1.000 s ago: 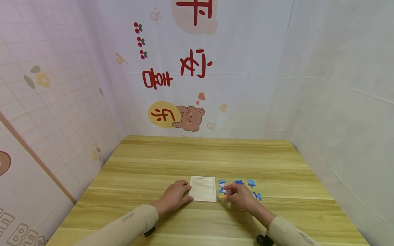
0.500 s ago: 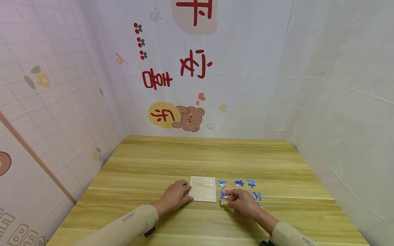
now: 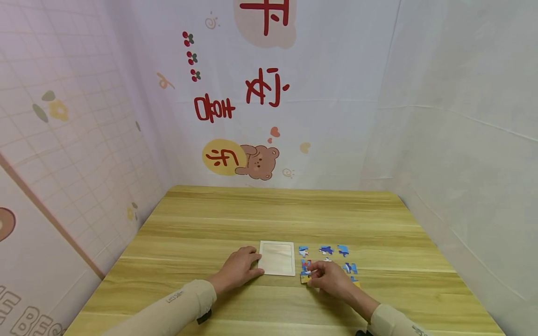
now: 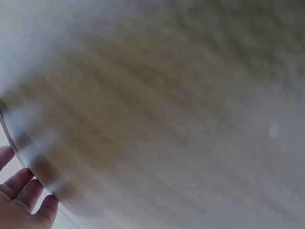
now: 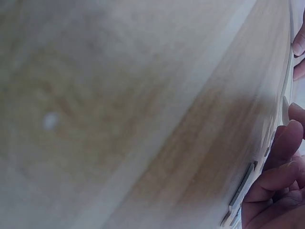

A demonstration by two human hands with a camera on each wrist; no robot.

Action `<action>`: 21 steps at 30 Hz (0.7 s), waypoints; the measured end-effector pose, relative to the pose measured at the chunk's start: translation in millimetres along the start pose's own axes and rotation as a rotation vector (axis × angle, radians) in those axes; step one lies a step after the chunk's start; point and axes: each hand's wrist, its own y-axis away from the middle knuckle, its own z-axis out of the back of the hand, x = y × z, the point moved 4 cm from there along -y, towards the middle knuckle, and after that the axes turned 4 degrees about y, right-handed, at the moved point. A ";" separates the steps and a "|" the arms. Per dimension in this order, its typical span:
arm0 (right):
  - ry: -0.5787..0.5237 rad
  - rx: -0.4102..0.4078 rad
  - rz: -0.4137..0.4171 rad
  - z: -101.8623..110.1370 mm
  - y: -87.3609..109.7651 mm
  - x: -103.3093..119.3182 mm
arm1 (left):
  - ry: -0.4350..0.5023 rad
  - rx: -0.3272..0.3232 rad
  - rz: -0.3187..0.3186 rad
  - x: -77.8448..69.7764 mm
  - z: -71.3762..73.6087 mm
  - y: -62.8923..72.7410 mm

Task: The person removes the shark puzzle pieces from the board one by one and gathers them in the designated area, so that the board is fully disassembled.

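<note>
A pale square puzzle frame (image 3: 277,259) lies on the wooden table. My left hand (image 3: 237,266) rests at its left side, fingertips and thumb touching the rim; in the left wrist view the fingers (image 4: 31,193) lie along an edge. To the right of the frame, my right hand (image 3: 329,277) pinches a blue, red and yellow puzzle piece (image 3: 305,279) at the lower left of the spread-out pieces. The hand hides part of that piece and others behind it. In the right wrist view the right fingers (image 5: 274,183) are bent near thin piece edges.
Several more jigsaw pieces lie flat around the right hand: a dolphin-blue one (image 3: 326,250), one at the top right (image 3: 343,250), one at the right (image 3: 350,268) and one at the upper left (image 3: 303,251). Cloth walls enclose the wooden table (image 3: 286,210).
My right hand has shifted slightly toward me, and the colourful left-hand pieces under its fingers have moved the same way, away from the upper-left piece. My left hand has stayed on the frame.
</note>
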 end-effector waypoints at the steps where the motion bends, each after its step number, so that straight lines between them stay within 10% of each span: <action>1: 0.010 0.002 0.002 0.0 0.1 -0.4 | 0.001 0.001 0.001 0.1 -0.1 0.0; 21: 0.100 0.016 -0.007 2.5 4.2 -0.2 | -0.011 -0.014 -0.016 1.6 -0.9 -0.1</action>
